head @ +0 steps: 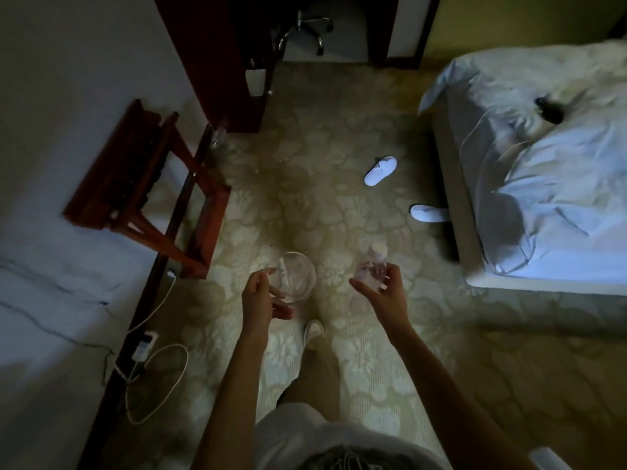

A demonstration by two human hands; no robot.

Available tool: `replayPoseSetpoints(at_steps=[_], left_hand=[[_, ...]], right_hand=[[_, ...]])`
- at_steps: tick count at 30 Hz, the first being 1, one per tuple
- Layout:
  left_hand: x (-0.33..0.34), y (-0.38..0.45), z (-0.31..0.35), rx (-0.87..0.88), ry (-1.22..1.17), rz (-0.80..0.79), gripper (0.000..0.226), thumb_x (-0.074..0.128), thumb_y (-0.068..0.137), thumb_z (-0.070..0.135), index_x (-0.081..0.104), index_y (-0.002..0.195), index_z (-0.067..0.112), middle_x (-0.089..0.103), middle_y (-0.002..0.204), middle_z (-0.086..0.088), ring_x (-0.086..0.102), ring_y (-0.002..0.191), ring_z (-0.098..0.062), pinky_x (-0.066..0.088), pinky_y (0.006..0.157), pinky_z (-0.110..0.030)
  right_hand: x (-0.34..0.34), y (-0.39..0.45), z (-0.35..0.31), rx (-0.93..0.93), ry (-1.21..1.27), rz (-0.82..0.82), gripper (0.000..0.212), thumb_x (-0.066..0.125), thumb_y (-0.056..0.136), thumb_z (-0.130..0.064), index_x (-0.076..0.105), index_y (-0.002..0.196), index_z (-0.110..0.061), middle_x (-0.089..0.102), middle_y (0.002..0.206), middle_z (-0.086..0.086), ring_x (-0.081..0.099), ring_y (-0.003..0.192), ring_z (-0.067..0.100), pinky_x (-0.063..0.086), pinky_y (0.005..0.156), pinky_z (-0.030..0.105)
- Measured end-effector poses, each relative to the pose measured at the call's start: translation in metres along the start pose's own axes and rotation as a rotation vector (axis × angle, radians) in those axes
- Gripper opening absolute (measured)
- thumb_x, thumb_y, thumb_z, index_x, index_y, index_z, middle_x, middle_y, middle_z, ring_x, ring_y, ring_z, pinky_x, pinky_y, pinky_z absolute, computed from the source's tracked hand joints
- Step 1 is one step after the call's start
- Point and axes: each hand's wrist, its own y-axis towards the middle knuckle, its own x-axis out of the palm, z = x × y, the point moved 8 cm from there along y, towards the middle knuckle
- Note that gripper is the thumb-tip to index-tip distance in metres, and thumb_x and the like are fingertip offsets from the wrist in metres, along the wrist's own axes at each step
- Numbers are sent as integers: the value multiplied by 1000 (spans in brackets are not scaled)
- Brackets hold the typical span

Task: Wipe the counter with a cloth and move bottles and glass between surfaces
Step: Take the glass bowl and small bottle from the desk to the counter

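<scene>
My left hand [263, 295] holds a clear drinking glass [297, 276] by its side, seen from above with its round rim facing me. My right hand [383, 290] grips a small clear plastic bottle [375, 266] with a pale cap, held upright. Both hands are out in front of me at waist height over a patterned carpet. No cloth or counter is in view.
A wooden luggage rack [135, 184] stands against the left wall. A dark wooden cabinet [217, 62] is ahead, with a chair base [305, 28] beyond it. A bed [543, 164] lies on the right, two white slippers [380, 169] beside it. White cables [152, 368] trail along the left baseboard.
</scene>
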Motion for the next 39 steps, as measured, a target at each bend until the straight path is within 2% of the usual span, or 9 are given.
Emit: replayPoseSetpoints(at_steps=[8,14,16,19,21,26,35,37,39], left_hand=[[97,182,187,73,56,-79,32,41,104,27,58,128,15,63,82,-8,63,42,-19,51,39,-27],[175,319,270,58,52,-95,34,42,104,28,58,132,16,62,75,-4,59,37,-16,46,35,-25],[200,373,290,49,56,-79,34,44,104,27,58,132,15,65,71,-2,60,37,-16,47,36,-25],[236,451,328,13,57,-47,33,42,104,26,59,128,12,64,73,-5,61,38,-18,50,39,-28],[252,497,366,-4,43,-19,30,44,103,23,60,122,7,64,75,-10,62,38,-22,53,42,-32],[281,614,481,5,39,51,36,42,104,26,57,116,-5,62,68,-14,59,36,-23,51,38,-29],[337,839,624,50,7,65,19,45,103,26,56,113,13,59,73,-16,53,27,-19,44,29,-25],[348,893,664,52,17,85,22,47,102,27,60,111,12,61,73,-14,55,30,-20,45,31,-24],[358,941,714,103,59,80,26,45,103,26,65,110,11,64,75,-11,60,38,-17,46,35,-24]], right_hand=[[27,223,-154,-90,9,74,63,84,67,-40,49,117,-25,61,115,-10,58,111,10,50,95,40],[48,384,-206,-108,51,125,61,84,70,-32,51,120,-20,62,117,-3,59,110,13,50,88,30],[64,449,-214,-114,50,102,62,83,70,-33,50,121,-23,61,118,-4,59,110,13,49,81,23],[88,552,-235,-95,72,30,65,84,66,-39,49,119,-25,62,116,-2,62,107,17,55,88,41],[102,615,-267,-121,71,14,60,86,66,-31,50,114,-22,64,109,0,64,101,16,54,90,47],[141,768,-377,-209,55,-94,55,83,71,-28,51,116,-23,63,113,-5,62,104,12,54,84,31],[253,1009,-472,-230,129,-189,47,80,74,-20,52,112,-19,63,108,-6,64,99,10,58,79,34],[271,1066,-506,-236,123,-194,51,81,73,-23,53,115,-19,63,108,-5,64,99,9,58,78,31],[285,1122,-547,-273,115,-185,55,81,72,-28,52,119,-19,64,113,-2,65,102,13,58,81,37]])
